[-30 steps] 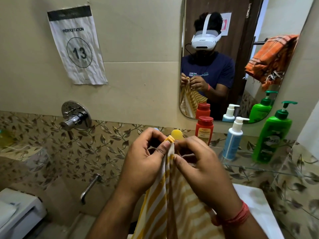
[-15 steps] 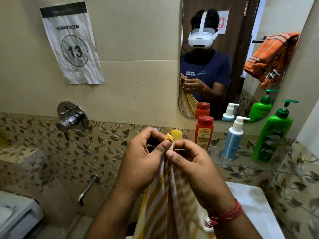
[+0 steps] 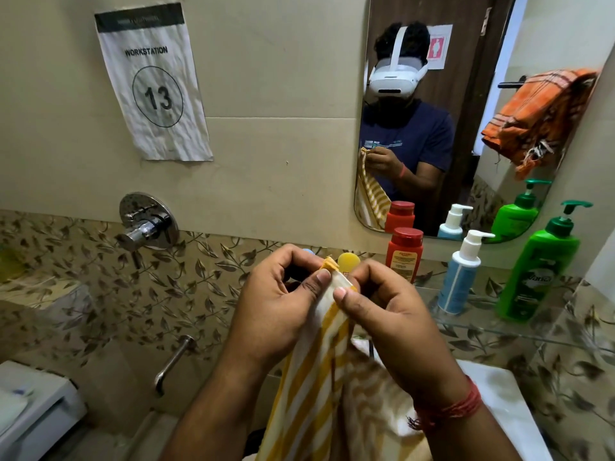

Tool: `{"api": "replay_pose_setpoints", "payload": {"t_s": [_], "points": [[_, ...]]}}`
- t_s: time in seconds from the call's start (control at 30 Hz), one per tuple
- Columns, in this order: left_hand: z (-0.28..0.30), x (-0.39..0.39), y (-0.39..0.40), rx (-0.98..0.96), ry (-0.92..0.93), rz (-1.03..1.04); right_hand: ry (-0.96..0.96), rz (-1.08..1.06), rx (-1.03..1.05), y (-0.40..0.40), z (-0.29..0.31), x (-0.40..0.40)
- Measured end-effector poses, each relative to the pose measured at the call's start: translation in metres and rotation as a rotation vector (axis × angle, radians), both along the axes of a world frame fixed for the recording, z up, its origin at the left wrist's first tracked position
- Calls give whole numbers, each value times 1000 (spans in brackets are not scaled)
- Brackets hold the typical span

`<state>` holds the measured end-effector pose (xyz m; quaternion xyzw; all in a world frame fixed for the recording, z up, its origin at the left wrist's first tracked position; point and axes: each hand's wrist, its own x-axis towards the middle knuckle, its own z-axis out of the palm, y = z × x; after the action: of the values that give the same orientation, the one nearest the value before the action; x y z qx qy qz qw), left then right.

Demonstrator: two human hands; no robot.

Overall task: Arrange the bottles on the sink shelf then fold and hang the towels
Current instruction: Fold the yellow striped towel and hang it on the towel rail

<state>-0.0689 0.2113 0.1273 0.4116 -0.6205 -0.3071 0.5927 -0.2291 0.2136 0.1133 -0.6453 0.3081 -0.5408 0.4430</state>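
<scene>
Centre of view, held up before the wall: yellow-and-white striped cloth towel [image 3: 319, 377], gathered at its top corner and hanging down in soft folds out of the bottom of the picture. I see my left hand [image 3: 279, 307] pinching the corner from the left, thumb and curled fingers closed on the fabric. My right hand [image 3: 392, 314] pinches it from the right, just beside the left, thumb tip on the white stripe; a red thread band sits on that wrist.

Behind the hands, partly hidden by them: a round yellow cap [image 3: 348, 261], its bottle not visible. To the right along the clear glass shelf [image 3: 499, 331] stand three upright bottles, apart from one another: a red plastic bottle with red cap [image 3: 404, 254], a blue pump bottle with white dispenser head [image 3: 461, 277], a green pump bottle with dark green pump [image 3: 539, 267]. The curved-cornered wall mirror [image 3: 466, 94] above doubles them and shows an orange checked towel [image 3: 539, 114] bunched over a dark bar.

Left: chrome round mixer valve [image 3: 146, 222] on the beige tile, chrome spout [image 3: 173, 361] below it, a crumpled paper sign reading WORKSTATION 13 [image 3: 153, 84]. Leaf-patterned tile band runs the wall's width. White basin edge [image 3: 499, 394] lies lower right, under the right forearm. Open room lies to the left of the hands, between them and the valve.
</scene>
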Motion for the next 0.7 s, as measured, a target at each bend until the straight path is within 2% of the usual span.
{"api": "replay_pose_setpoints", "payload": {"t_s": [0.07, 0.27, 0.37, 0.5, 0.6, 0.7], "points": [[1, 2, -2, -17, 28, 4, -86, 144, 164, -1, 1, 0], [4, 13, -5, -47, 173, 67, 40, 369, 328, -3, -8, -4], [7, 19, -7, -82, 217, 159, 325, 233, 256, -3, -6, -1], [10, 26, -8, -131, 252, 290, 892, -44, 4, -3, -7, 5], [11, 31, -9, -176, 279, 363, 929, -216, -51, -2, -12, 9], [14, 34, -6, -221, 281, 398, 970, -189, -106, -8, -16, 9]]}}
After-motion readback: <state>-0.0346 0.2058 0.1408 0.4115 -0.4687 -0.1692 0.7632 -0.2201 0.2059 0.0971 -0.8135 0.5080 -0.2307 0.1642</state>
